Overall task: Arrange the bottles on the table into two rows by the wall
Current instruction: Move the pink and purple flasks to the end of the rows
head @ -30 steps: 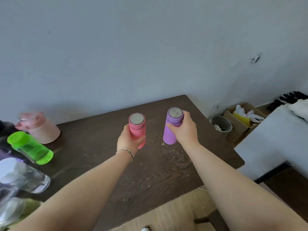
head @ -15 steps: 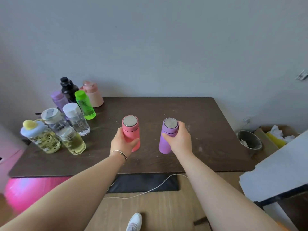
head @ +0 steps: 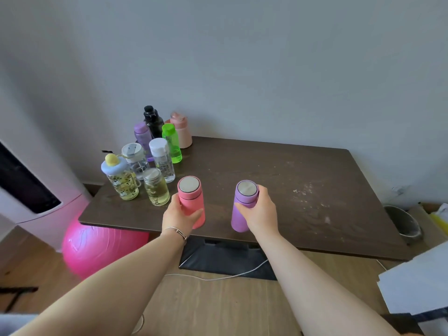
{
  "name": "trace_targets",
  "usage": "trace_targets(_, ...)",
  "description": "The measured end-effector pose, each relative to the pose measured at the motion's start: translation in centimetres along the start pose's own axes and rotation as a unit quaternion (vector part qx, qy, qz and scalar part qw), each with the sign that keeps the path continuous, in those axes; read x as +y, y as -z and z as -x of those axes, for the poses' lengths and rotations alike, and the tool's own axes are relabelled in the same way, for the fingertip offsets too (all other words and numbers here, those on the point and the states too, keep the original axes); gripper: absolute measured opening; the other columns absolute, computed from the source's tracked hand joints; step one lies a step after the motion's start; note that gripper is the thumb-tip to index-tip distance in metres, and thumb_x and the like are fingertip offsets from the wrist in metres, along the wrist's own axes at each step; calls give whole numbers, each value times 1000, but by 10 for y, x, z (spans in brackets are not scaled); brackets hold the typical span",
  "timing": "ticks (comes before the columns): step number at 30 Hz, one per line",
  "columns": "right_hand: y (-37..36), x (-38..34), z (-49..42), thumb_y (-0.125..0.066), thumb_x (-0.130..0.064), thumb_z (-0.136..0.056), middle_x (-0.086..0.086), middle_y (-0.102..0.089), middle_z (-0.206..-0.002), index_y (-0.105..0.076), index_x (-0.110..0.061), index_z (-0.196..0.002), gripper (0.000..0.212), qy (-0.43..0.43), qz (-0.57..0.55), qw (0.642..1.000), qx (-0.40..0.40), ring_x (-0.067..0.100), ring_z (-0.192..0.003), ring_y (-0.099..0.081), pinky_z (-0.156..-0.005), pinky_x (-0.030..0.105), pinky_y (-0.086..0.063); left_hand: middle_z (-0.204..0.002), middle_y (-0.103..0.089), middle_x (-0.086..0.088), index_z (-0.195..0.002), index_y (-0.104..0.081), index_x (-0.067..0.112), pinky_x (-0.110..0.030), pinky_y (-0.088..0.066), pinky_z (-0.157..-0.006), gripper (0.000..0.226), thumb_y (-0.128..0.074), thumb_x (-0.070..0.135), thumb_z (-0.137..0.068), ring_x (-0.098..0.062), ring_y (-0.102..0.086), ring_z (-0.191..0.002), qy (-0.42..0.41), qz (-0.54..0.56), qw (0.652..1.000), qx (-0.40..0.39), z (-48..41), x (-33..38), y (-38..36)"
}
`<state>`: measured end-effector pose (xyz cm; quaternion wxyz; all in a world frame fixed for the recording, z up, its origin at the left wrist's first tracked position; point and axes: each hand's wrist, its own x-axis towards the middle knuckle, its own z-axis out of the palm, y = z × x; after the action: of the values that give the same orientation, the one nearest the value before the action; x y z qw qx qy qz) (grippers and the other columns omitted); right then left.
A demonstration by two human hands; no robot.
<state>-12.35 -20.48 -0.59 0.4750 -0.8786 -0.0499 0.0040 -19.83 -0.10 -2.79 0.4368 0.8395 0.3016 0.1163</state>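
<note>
Both hands were clenched on flasks: my left hand (head: pixel 180 215) had its grip round the pink flask (head: pixel 191 201), and my right hand (head: pixel 260 210) gripped the purple flask (head: pixel 242 207) just below its cap. I held the two upright, apart from each other, over the near edge of the table (head: pixel 303 180). Compared with a second ago, the view had swung left and pulled back, so the flasks now sat nearer the table's front edge, and the cluster of other bottles had come into sight ahead and to the left of my left grip: a jar with a yellow-knobbed lid (head: pixel 121 179), a jar of yellowish liquid (head: pixel 156 187), a clear white-capped bottle (head: pixel 162 160), a green bottle (head: pixel 172 146), a lilac bottle (head: pixel 143 137), a black bottle (head: pixel 152 121) and a peach bottle (head: pixel 180 129) by the wall (head: pixel 242 69). I judged these two were being carried toward that group to extend the rows. No brand or writing was legible on any bottle.
</note>
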Motion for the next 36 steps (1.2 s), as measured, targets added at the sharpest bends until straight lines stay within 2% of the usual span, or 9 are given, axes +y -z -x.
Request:
trace_targets(9, -110, -77, 16, -86, -29, -75, -3, -60, -130, -47, -23, -131, 69, 4, 2, 1000, 7, 19, -115, -59, -84, 28, -49, -97, -61, 2, -106, -46, 25, -32, -44, -75, 49, -80, 36, -72, -24, -58, -89, -16, 1, 1000, -20, -44, -74, 99)
trace_targets(16, -203, -135, 34, -85, -27, -75, 0, -61, -129, -47, -21, -131, 68, -26, -22, 999, 19, 22, -115, -60, -86, 30, -51, -95, -59, 6, -105, -44, 29, -29, -42, -75, 48, -80, 32, -72, -19, -57, -88, -38, -7, 998, -50, -87, -133, 179)
trace_targets(19, -233, -144, 46, -85, -25, -75, 0, -61, -127, -47, -21, -130, 68, -56, -37, 997, 31, 22, -113, -60, -83, 30, -51, -100, -61, 4, -109, -46, 26, -31, -45, -75, 50, -79, 33, -71, -23, -59, -92, -41, -34, 996, -70, -104, -157, 202)
trace_targets(26, -279, -159, 55, -86, -25, -73, -2, -62, -125, -47, -22, -129, 68, -78, -27, 996, 39, 20, -110, -61, -82, 29, -50, -105, -61, 1, -115, -45, 23, -31, -42, -74, 55, -79, 33, -72, -23, -57, -92, -24, -23, 996, -88, -133, -191, 223)
trace_targets(30, -295, -164, 50, -85, -26, -75, -3, -62, -124, -47, -22, -129, 66, -71, -12, 997, 23, 19, -109, -60, -81, 28, -48, -107, -62, -3, -109, -44, 23, -32, -43, -75, 53, -79, 33, -71, -28, -59, -96, -5, -23, 996, -86, -148, -202, 223)
trace_targets(36, -314, -161, 40, -85, -27, -75, -5, -63, -123, -48, -24, -127, 65, -61, -1, 998, -19, 18, -110, -60, -85, 30, -50, -105, -61, -3, -106, -42, 23, -30, -40, -73, 53, -80, 32, -71, -23, -55, -89, 5, -32, 996, -89, -167, -209, 219)
